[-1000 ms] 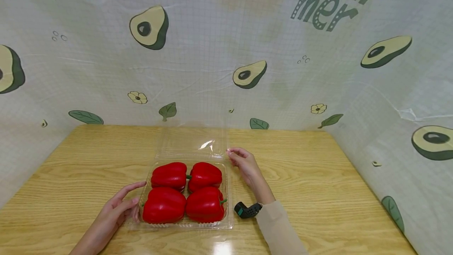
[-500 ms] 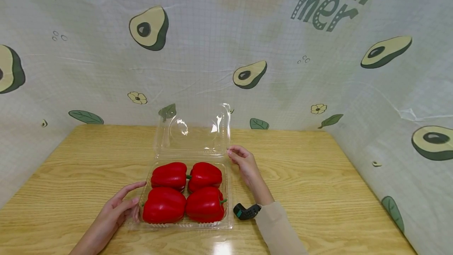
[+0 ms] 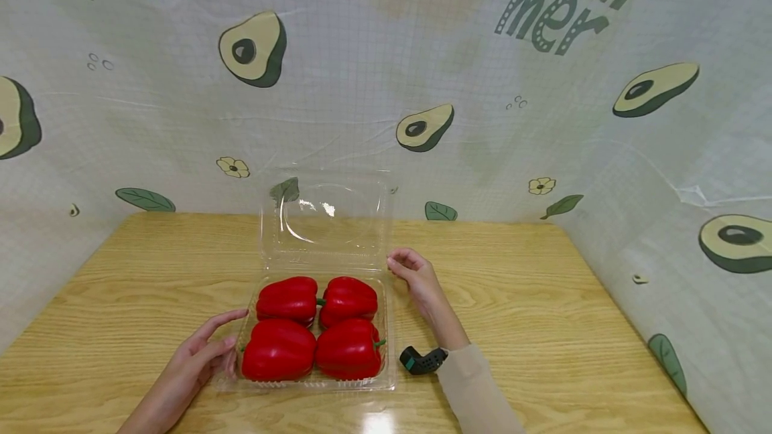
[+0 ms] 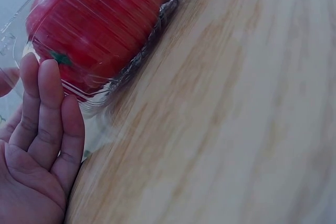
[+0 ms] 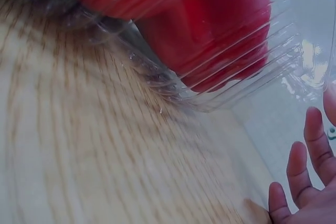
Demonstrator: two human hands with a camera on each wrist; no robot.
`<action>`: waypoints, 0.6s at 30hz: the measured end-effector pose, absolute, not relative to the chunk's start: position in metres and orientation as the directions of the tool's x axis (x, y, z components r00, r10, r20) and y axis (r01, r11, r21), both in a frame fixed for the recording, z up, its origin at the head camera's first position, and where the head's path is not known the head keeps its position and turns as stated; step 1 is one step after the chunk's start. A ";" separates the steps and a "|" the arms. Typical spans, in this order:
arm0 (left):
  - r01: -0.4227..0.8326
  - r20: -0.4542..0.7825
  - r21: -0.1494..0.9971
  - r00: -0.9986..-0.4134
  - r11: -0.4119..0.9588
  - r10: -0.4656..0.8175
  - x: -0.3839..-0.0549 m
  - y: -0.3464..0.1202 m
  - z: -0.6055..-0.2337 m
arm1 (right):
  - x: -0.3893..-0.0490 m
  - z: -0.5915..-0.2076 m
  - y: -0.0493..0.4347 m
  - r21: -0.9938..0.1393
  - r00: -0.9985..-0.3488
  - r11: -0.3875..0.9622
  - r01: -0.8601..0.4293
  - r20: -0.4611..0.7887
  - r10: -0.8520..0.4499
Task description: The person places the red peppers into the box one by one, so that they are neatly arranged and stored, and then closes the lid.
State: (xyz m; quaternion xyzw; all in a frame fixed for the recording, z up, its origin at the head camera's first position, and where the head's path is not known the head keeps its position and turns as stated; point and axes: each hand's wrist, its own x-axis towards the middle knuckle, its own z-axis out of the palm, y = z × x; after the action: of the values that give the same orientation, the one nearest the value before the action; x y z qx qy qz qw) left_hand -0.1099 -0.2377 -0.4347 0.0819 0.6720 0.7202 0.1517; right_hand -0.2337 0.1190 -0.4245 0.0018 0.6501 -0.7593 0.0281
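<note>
In the head view, a clear plastic clamshell container (image 3: 393,353) sits on the table with several red bell peppers (image 3: 280,350) inside. Its lid (image 3: 326,240) stands raised at the back, hinged along the far rim. My left hand (image 3: 196,359) is at the left wall. Its fairly straight fingers touch the ribbed side below a pepper's green stem (image 4: 61,57), and the thumb is near the rim. Beside the far right corner is my right hand (image 3: 420,286), thumb and forefinger close together right at the lid's edge. In the right wrist view, its other fingers (image 5: 297,169) spread loosely apart.
The wooden table (image 3: 512,300) runs back to a hanging cloth (image 3: 338,86) printed with avocados and leaves, which also rises at both sides. A black band-like device (image 3: 423,359) shows by the right wrist, next to a beige sleeve (image 3: 473,387).
The lid's tilt and reflections have changed; its far edge now shows more clearly and slightly higher than half a second ago. Both hands and the peppers stay almost in place.
</note>
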 end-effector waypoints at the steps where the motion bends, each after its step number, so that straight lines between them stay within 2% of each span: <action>1: -0.111 -0.089 0.993 -0.941 -0.049 0.327 -0.110 -0.238 -0.435 | -0.234 -0.425 0.119 -0.988 -0.998 -0.147 0.044 -0.038 -0.045; 18: -0.124 -0.096 0.990 -0.937 -0.062 0.336 -0.109 -0.237 -0.433 | -0.229 -0.423 0.127 -0.998 -0.988 -0.060 -0.008 0.017 -0.155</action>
State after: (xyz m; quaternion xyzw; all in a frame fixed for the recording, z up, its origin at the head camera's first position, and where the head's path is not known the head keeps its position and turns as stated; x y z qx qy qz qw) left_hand -0.1093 -0.2371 -0.4334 0.0794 0.6661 0.7244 0.1587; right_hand -0.2294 0.1269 -0.4231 -0.0596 0.6838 -0.7255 0.0505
